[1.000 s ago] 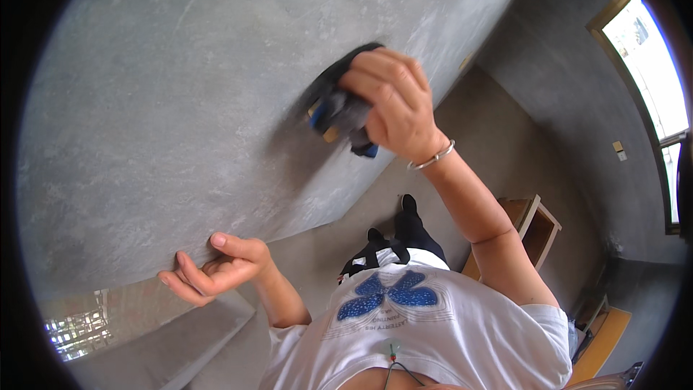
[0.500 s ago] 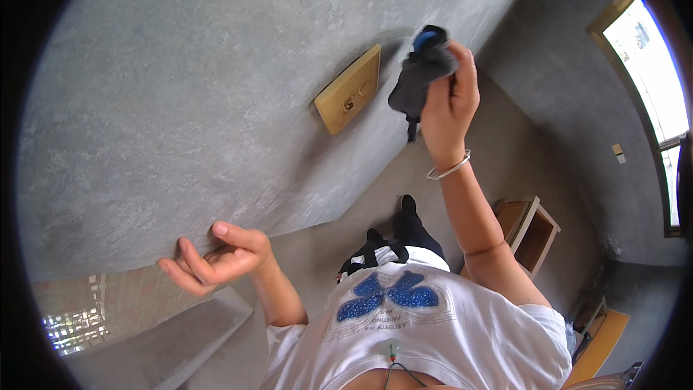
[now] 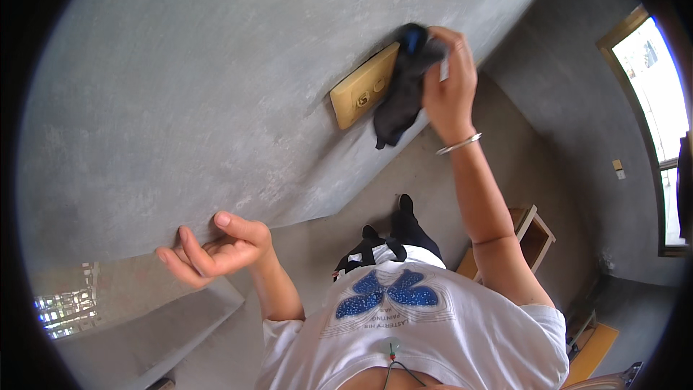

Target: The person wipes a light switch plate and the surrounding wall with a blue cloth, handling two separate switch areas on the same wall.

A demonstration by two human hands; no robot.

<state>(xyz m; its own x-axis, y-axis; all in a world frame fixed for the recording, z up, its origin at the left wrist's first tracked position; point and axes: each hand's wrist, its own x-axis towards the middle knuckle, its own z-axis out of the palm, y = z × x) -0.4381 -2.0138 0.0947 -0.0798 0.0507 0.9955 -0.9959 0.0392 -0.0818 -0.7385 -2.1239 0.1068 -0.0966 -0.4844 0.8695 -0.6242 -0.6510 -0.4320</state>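
A dark, limp cloth [image 3: 401,97] with a blue patch hangs from my right hand [image 3: 452,87], its fingers closed on the upper part. Motion blurs the cloth, so its exact kind is unclear. It is at the right edge of a yellowish wall plate [image 3: 363,90] with small fittings, set on the grey wall; whether they touch, I cannot tell. A silver bangle circles my right wrist. My left hand [image 3: 224,249] is at the wall's near left edge, fingers apart and partly curled, with nothing in it.
The rough grey wall [image 3: 180,101] fills the upper left. Beyond my right arm a wooden box-like piece of furniture [image 3: 538,238] stands on the floor. A bright framed window [image 3: 650,94] and a small switch plate [image 3: 619,169] are on the right wall. A pale ledge [image 3: 180,325] lies at lower left.
My right hand has brought the cloth left, from away from the wall plate to its right edge, and the cloth now hangs longer. My left hand stays nearly in place.
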